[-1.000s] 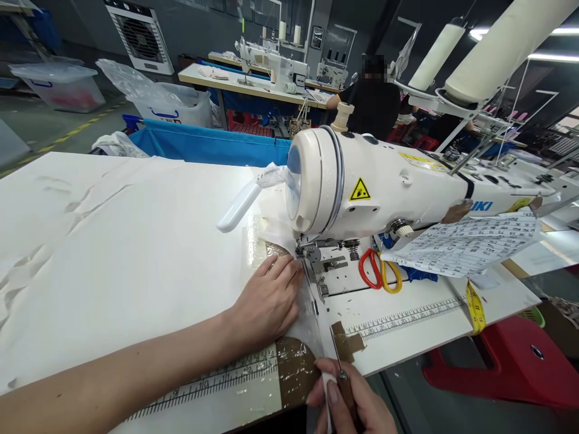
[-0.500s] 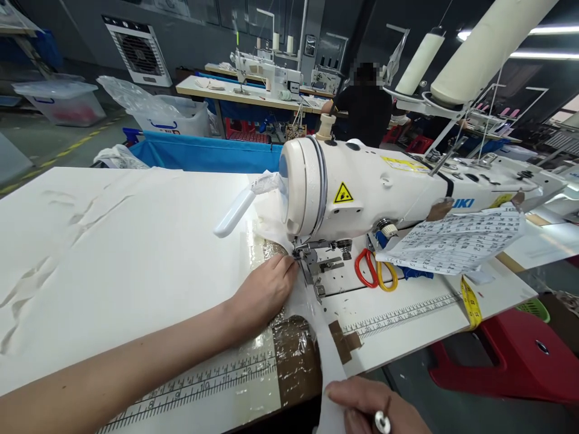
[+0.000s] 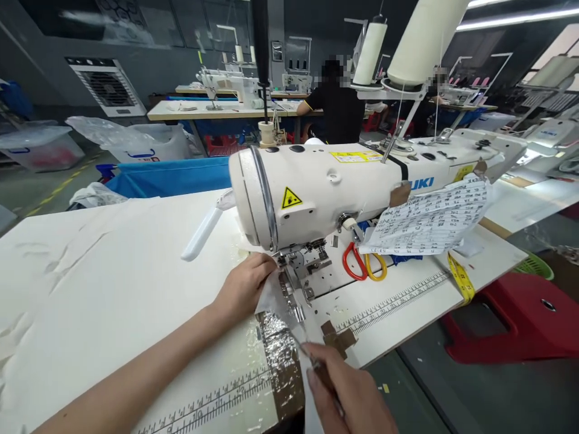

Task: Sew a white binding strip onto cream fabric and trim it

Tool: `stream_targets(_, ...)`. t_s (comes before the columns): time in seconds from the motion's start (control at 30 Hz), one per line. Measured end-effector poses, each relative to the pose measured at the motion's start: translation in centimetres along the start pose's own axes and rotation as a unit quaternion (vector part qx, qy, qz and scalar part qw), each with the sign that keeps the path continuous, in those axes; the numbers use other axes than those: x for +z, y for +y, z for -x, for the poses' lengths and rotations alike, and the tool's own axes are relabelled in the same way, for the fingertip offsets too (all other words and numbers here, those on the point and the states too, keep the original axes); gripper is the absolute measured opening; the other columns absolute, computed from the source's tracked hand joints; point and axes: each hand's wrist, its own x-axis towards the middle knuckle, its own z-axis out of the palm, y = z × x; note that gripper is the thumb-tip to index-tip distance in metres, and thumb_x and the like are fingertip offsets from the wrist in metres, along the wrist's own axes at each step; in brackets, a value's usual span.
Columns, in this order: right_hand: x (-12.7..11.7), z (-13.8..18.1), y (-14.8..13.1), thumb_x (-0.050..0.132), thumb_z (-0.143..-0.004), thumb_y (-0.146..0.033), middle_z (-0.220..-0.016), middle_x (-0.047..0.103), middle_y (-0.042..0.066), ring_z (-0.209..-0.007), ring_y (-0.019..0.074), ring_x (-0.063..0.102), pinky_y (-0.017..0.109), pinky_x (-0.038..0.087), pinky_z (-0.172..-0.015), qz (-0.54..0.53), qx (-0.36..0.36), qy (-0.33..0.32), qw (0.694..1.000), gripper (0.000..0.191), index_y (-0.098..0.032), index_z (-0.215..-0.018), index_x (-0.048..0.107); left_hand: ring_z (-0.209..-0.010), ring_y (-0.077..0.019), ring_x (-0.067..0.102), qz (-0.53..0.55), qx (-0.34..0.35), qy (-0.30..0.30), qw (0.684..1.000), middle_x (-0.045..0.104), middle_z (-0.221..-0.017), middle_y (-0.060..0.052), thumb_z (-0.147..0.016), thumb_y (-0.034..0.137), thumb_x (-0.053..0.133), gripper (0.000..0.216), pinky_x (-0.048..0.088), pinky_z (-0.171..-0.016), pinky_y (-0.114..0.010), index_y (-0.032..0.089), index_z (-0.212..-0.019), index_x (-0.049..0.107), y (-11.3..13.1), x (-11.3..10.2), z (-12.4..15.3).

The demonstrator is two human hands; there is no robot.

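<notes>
At the needle area of a white sewing machine (image 3: 294,187), my left hand (image 3: 246,283) is closed on a piece of thin white fabric (image 3: 277,301), with its fingertips beside the presser foot. The fabric drapes toward me over a shiny taped patch and continues as a strip under my other hand. My right hand (image 3: 350,386) grips an awl-like tool (image 3: 323,375) with a brown handle and a thin metal shaft. The shaft points at the fabric, in front of the metal guide (image 3: 296,310); whether its tip touches the cloth I cannot tell.
Scissors (image 3: 347,263) with red and yellow handles lie beside the machine bed. A printed sheet (image 3: 420,223) hangs off the machine, and a yellow tape measure (image 3: 461,280) crosses the table edge. Red stool (image 3: 520,316) at right; a person in black (image 3: 341,114) sits beyond.
My right hand has moved up toward the machine, and the tool now points forward at the fabric. My left hand remains by the presser foot. The view has shifted right.
</notes>
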Motion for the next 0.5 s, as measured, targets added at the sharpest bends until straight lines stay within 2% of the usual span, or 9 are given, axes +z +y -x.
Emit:
stream_targets(0.13,0.6,-2.0,1.3,0.034,-0.102,-0.024,-0.082,0.072,0.002,-0.066,0.0186,0.071,0.025,0.052,-0.056,0.005,-0.006,0.044,0.999,0.025,-0.02,-0.123,0.046,-0.08,-0.0161,0.067,0.062,-0.002,0.007,0.998,0.069,-0.09,-0.007,-0.098,0.02,0.05,0.021,0.054,-0.067,-0.024,0.016,-0.084,0.065,-0.4,-0.1,-0.2)
stream_targets(0.3,1.7,-4.3,1.9,0.035,-0.1,-0.018,-0.093,0.075,0.009,-0.074,0.0216,0.073,0.028,0.051,-0.057,0.124,-0.045,0.111,0.985,0.026,-0.016,-0.117,0.053,-0.08,-0.015,0.067,0.069,-0.034,0.003,0.997,0.069,-0.09,-0.005,-0.096,0.018,0.049,0.022,0.053,-0.068,-0.024,0.017,-0.084,0.067,-0.4,-0.1,-0.3)
stream_targets(0.5,2.6,-6.2,2.3,0.037,-0.1,-0.017,-0.092,0.076,0.009,-0.074,0.0202,0.073,0.027,0.052,-0.059,0.175,-0.089,0.144,0.97,0.027,-0.013,-0.117,0.058,-0.081,-0.015,0.066,0.077,-0.033,0.006,0.996,0.07,-0.091,-0.004,-0.098,0.019,0.048,0.021,0.052,-0.07,-0.024,0.018,-0.088,0.067,-0.7,0.0,-0.3)
